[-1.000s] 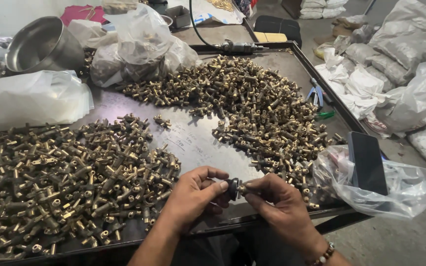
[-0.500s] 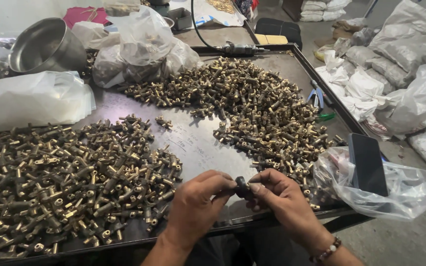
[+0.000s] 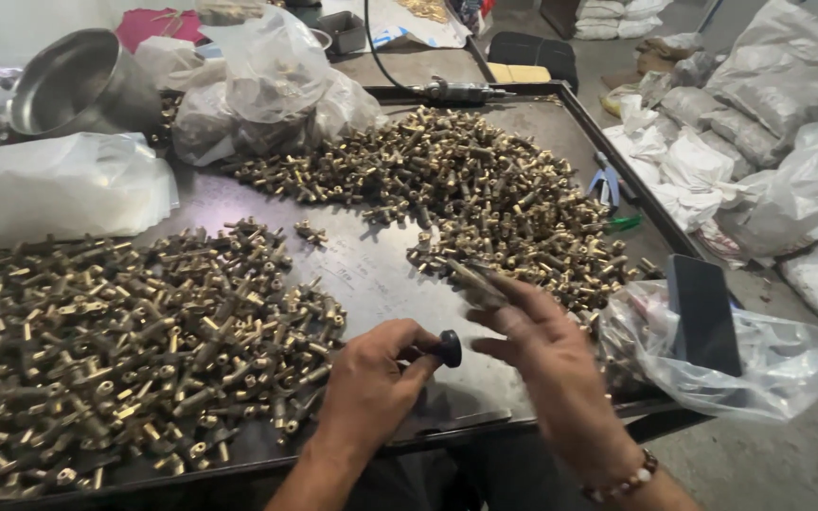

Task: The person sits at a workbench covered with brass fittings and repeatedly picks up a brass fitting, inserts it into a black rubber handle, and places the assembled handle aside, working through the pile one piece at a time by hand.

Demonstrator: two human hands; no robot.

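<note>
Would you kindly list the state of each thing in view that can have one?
left hand: closed on a small black knobbed part
right hand: fingers spread, blurred, holding a brass piece at the fingertips
left brass pile: heaped loosely
right brass pile: spread wide
metal bowl: tipped on its side
phone: screen dark, lying on a clear bag
</note>
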